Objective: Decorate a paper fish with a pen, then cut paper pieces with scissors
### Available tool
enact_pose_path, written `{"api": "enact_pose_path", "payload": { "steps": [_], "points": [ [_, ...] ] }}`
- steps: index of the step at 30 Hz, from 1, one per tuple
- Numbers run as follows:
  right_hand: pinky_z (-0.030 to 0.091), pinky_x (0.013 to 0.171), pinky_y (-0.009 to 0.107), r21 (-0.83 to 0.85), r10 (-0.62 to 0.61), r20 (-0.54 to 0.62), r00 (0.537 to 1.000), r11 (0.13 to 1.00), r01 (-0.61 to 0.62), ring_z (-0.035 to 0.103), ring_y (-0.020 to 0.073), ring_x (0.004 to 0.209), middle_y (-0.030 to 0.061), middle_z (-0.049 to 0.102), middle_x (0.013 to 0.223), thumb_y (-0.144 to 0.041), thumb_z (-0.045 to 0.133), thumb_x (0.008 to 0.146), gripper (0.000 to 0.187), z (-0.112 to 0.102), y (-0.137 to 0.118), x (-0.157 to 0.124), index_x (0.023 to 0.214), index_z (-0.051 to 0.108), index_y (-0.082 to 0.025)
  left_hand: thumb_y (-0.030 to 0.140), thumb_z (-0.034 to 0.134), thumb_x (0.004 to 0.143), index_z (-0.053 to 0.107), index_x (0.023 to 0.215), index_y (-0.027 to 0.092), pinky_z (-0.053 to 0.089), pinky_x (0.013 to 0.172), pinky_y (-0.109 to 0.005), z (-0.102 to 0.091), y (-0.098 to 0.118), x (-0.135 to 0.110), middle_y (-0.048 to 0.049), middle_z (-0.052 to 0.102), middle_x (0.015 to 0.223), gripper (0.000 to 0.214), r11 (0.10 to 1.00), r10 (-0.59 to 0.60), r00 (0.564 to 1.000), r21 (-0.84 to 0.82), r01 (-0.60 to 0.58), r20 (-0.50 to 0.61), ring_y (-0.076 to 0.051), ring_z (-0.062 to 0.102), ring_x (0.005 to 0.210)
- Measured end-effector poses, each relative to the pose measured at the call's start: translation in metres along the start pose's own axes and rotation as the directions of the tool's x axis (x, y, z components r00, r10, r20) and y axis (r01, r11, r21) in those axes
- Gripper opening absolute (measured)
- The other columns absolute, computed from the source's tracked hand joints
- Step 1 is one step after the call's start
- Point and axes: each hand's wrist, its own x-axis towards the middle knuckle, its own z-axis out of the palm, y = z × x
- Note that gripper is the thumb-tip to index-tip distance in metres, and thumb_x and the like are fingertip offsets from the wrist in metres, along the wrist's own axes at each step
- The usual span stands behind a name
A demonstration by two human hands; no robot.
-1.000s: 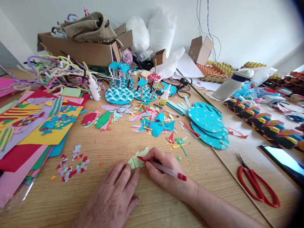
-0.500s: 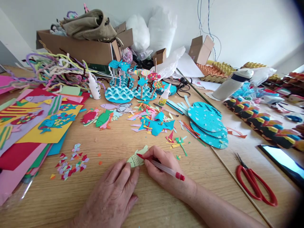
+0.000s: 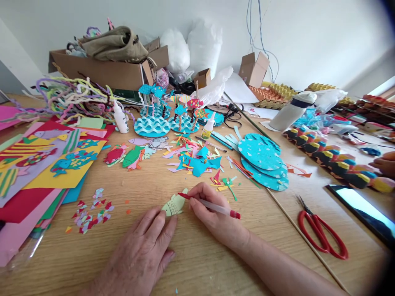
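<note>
A small pale green paper fish [image 3: 173, 204] lies on the wooden table [image 3: 191, 263] in front of me. My left hand [image 3: 143, 253] rests flat, its fingertips pressing on the fish's near edge. A red pen [image 3: 210, 205] is pinched in my right hand [image 3: 212, 213], and its tip touches the fish's right side. Little heaps of coloured paper scraps [image 3: 92, 211] lie to the left of my hands.
Coloured paper sheets [image 3: 37, 164] cover the left. Cut fish, turquoise discs [image 3: 262, 160], glue bottles [image 3: 119, 117] and wave stands [image 3: 151, 125] fill the middle. Red scissors [image 3: 321, 234], a thin stick [image 3: 296, 230] and a dark tablet [image 3: 364, 211] lie right. Another person's fingers [image 3: 384, 163] show at the right edge. Boxes stand behind.
The view has shifted slightly. My hands and the fish stay together; the pen tip has moved a little along the fish.
</note>
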Motion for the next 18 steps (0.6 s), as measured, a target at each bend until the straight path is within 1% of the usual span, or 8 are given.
{"api": "enact_pose_path", "payload": {
  "steps": [1,3,6,8,10,12,14,18],
  "points": [
    [0.032,0.044,0.019,0.009,-0.004,-0.017,1.0,1.0,0.004,0.042,0.0093,0.049,-0.0046,0.049,0.058,-0.021,0.047,0.08,0.003,-0.001,0.0,0.0,0.078,0.05,-0.02,0.019,0.048,0.079,0.052,0.118,0.016,0.048,0.086,-0.036,0.0,0.0,0.0,-0.0078,0.061,0.11,0.039,1.0,-0.001,1.0,-0.001,0.001,-0.004,-0.025,0.053,0.103],
    [0.033,0.046,0.019,-0.023,-0.025,-0.031,0.999,0.999,0.024,0.043,0.0096,0.051,-0.004,0.05,0.06,-0.02,0.047,0.08,0.003,-0.003,0.001,0.0,0.081,0.05,-0.02,0.02,0.048,0.08,0.052,0.117,0.017,0.049,0.086,-0.036,0.0,-0.001,0.0,-0.0074,0.061,0.11,0.038,1.0,-0.003,1.0,-0.015,0.003,-0.01,-0.024,0.055,0.103],
    [0.035,0.049,0.02,-0.104,-0.056,-0.01,0.998,0.993,0.055,0.046,0.0097,0.054,-0.0034,0.054,0.064,-0.02,0.047,0.082,0.005,-0.006,0.0,-0.001,0.084,0.051,-0.02,0.019,0.046,0.081,0.051,0.118,0.018,0.05,0.085,-0.034,-0.005,-0.004,0.0,-0.007,0.062,0.111,0.037,0.997,-0.038,0.999,-0.067,0.037,-0.004,-0.023,0.057,0.102],
    [0.035,0.05,0.02,-0.132,-0.074,0.009,0.997,0.988,0.075,0.046,0.0098,0.054,-0.0035,0.054,0.064,-0.02,0.048,0.082,0.005,-0.007,0.0,-0.001,0.085,0.052,-0.019,0.017,0.044,0.082,0.051,0.117,0.019,0.051,0.084,-0.032,-0.01,-0.006,0.002,-0.0061,0.062,0.111,0.036,0.988,-0.081,0.996,-0.128,0.086,0.039,-0.021,0.058,0.101],
    [0.034,0.05,0.02,-0.132,-0.08,0.023,0.997,0.988,0.083,0.045,0.0097,0.054,-0.004,0.054,0.063,-0.019,0.048,0.081,0.005,-0.008,0.0,-0.001,0.085,0.051,-0.019,0.012,0.041,0.081,0.052,0.115,0.02,0.051,0.085,-0.032,-0.016,-0.009,0.007,-0.0052,0.062,0.111,0.037,0.971,-0.127,0.986,-0.191,0.146,0.107,-0.02,0.059,0.101],
    [0.034,0.05,0.02,-0.092,-0.062,0.041,0.997,0.994,0.066,0.045,0.0097,0.055,-0.0038,0.054,0.064,-0.019,0.048,0.08,0.006,-0.008,0.0,-0.001,0.085,0.051,-0.019,0.008,0.038,0.08,0.054,0.111,0.02,0.051,0.085,-0.033,-0.021,-0.012,0.014,-0.0055,0.063,0.108,0.037,0.952,-0.148,0.973,-0.24,0.188,0.176,-0.019,0.06,0.099],
    [0.034,0.05,0.02,-0.018,-0.024,0.065,0.998,1.0,0.026,0.045,0.0097,0.056,-0.0034,0.053,0.065,-0.019,0.048,0.079,0.006,-0.008,-0.001,-0.001,0.084,0.052,-0.019,0.004,0.035,0.078,0.056,0.107,0.019,0.051,0.084,-0.034,-0.024,-0.014,0.021,-0.0057,0.064,0.105,0.039,0.94,-0.151,0.964,-0.272,0.209,0.22,-0.019,0.06,0.096],
    [0.033,0.049,0.02,0.128,0.052,0.086,0.995,0.99,-0.062,0.044,0.0098,0.056,-0.0037,0.051,0.063,-0.018,0.05,0.074,0.005,-0.01,-0.005,0.001,0.077,0.053,-0.019,0.0,0.029,0.077,0.058,0.096,0.019,0.051,0.081,-0.034,-0.028,-0.018,0.031,-0.0039,0.066,0.097,0.04,0.921,-0.154,0.954,-0.312,0.233,0.258,-0.017,0.061,0.091]
  ]
}}
